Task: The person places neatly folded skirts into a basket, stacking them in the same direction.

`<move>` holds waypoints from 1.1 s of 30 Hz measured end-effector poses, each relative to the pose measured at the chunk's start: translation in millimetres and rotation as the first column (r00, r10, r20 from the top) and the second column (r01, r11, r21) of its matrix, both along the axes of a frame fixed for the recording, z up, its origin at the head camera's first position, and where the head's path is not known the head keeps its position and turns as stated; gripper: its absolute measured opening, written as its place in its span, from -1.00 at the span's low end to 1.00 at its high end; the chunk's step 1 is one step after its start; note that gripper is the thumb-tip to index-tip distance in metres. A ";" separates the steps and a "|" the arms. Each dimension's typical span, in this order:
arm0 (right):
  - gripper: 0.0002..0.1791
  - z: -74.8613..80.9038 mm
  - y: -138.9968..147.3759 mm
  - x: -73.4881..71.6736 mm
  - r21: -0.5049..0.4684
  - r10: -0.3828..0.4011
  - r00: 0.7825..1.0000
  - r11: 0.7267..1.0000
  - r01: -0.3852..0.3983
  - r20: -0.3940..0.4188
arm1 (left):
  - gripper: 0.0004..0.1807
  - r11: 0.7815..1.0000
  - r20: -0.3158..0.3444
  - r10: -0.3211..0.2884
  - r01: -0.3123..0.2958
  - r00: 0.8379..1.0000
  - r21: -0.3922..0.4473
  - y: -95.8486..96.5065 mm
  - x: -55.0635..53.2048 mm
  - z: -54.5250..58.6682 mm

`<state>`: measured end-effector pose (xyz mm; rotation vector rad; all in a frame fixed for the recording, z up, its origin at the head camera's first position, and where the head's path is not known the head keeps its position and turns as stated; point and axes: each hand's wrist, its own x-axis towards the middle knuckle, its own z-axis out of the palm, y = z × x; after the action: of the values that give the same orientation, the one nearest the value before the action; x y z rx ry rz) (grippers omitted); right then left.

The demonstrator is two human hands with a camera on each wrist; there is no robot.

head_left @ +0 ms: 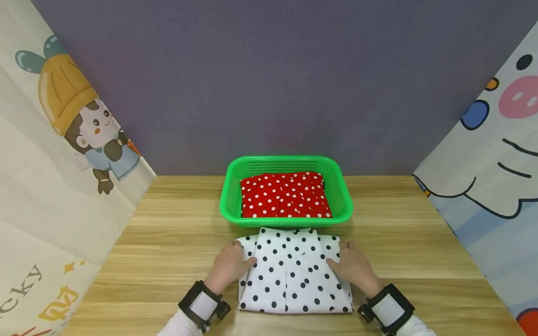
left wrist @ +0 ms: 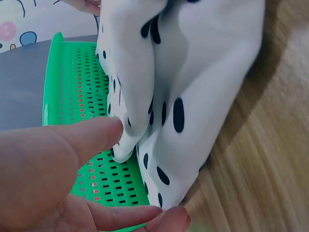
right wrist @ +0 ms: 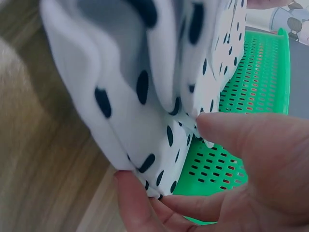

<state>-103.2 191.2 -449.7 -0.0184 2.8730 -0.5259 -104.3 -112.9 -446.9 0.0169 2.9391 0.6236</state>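
A folded white cloth with black polka dots (head_left: 290, 275) lies in front of the green basket, its narrower folded part towards the basket. At its left edge, my left hand (head_left: 230, 263) grips the cloth, thumb on top and fingers at the side. My right hand (head_left: 353, 265) holds the right edge in the same manner. In the left wrist view, loose folds of the white cloth (left wrist: 193, 72) show beside the thumb (left wrist: 96, 137). The right wrist view has fingertips (right wrist: 131, 193) at the lower corner of the cloth (right wrist: 159, 159).
Just beyond the cloth, a green perforated basket (head_left: 227, 200) stands on the wooden table (head_left: 168, 233). Inside it lies a folded red cloth with white dots (head_left: 286, 196). A grey wall (head_left: 269, 84) rises behind; printed curtains (head_left: 50, 210) hang at both sides.
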 end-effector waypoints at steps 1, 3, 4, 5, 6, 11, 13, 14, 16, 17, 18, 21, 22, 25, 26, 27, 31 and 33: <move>-0.18 -0.4 -0.4 0.1 -0.004 -0.005 1.000 1.000 0.005 0.002 | -0.30 1.000 0.004 0.001 -0.001 1.000 0.010 0.8 0.1 -0.2; -0.17 -1.0 -1.2 0.8 -0.011 -0.015 1.000 1.000 0.015 0.006 | -0.28 1.000 0.005 -0.002 0.002 1.000 0.020 2.8 0.5 0.0; -0.17 -1.1 -1.7 0.9 -0.015 -0.019 1.000 1.000 0.019 0.008 | -0.26 1.000 0.005 -0.003 0.003 1.000 0.021 3.9 0.9 -0.5; -0.16 -1.5 -2.1 1.0 -0.019 -0.022 1.000 1.000 0.023 0.009 | -0.24 1.000 0.003 -0.002 0.002 1.000 0.016 5.0 1.3 -0.9; -0.16 -1.8 -2.4 1.3 -0.022 -0.027 1.000 0.999 0.027 0.010 | -0.22 1.000 0.001 0.001 -0.001 1.000 0.012 6.0 1.8 -1.1; -0.18 -4.3 -4.0 1.5 -0.028 -0.034 0.999 0.999 0.034 -0.002 | -0.18 0.999 -0.007 0.034 -0.034 0.999 -0.012 12.1 4.1 -3.3; -0.18 -6.2 -4.6 1.3 -0.030 -0.037 0.999 0.999 0.037 -0.011 | -0.21 0.999 -0.009 0.047 -0.048 0.999 -0.017 14.5 4.9 -3.9; -0.19 -7.3 -4.8 1.3 -0.029 -0.038 0.999 0.999 0.038 -0.015 | -0.23 0.998 -0.012 0.052 -0.052 0.999 -0.018 15.5 5.6 -3.6; -0.19 -9.3 -5.3 1.5 -0.030 -0.045 0.999 0.999 0.045 -0.013 | -0.27 0.998 -0.015 0.059 -0.059 0.998 -0.019 17.3 6.6 -3.4; -0.19 -10.0 -5.7 1.6 -0.033 -0.048 0.999 0.998 0.048 -0.010 | -0.29 0.998 -0.020 0.061 -0.062 0.998 -0.020 18.0 7.0 -3.5; -0.20 -10.7 -6.0 1.7 -0.035 -0.052 0.999 0.998 0.051 -0.007 | -0.31 0.998 -0.024 0.064 -0.065 0.998 -0.021 18.6 7.5 -3.5; -0.23 -11.3 -7.7 2.3 -0.047 -0.058 0.998 0.997 0.058 -0.002 | -0.35 0.998 -0.043 0.063 -0.064 0.997 -0.020 19.7 8.4 -4.1; -0.24 -11.1 -8.4 2.6 -0.056 -0.060 0.998 0.997 0.060 -0.003 | -0.35 0.998 -0.047 0.063 -0.064 0.997 -0.018 19.9 8.6 -4.8; -0.29 -9.9 -10.7 3.9 -0.083 -0.067 0.998 0.994 0.066 -0.002 | -0.39 0.998 -0.055 0.059 -0.059 0.997 -0.001 20.3 8.7 -6.6; -0.30 -9.5 -11.3 4.4 -0.093 -0.070 0.998 0.993 0.070 -0.001 | -0.40 0.998 -0.054 0.059 -0.059 0.997 0.006 20.5 8.8 -7.2; -0.31 -9.2 -11.9 4.9 -0.103 -0.074 0.997 0.992 0.074 0.001 | -0.41 0.998 -0.054 0.060 -0.059 0.997 0.014 20.7 8.9 -7.8; -0.38 -9.8 -12.9 5.4 -0.137 -0.083 0.996 0.987 0.084 0.012 | -0.48 0.997 -0.071 0.064 -0.061 0.995 0.044 21.1 8.8 -9.6; -0.41 -10.8 -13.4 5.1 -0.151 -0.081 0.996 0.985 0.084 0.026 | -0.51 0.996 -0.071 0.067 -0.063 0.995 0.061 21.1 8.7 -10.1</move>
<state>-98.1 177.8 -460.5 0.0812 2.8174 -0.7554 -95.5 -91.8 -457.1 -0.0508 3.0016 0.7337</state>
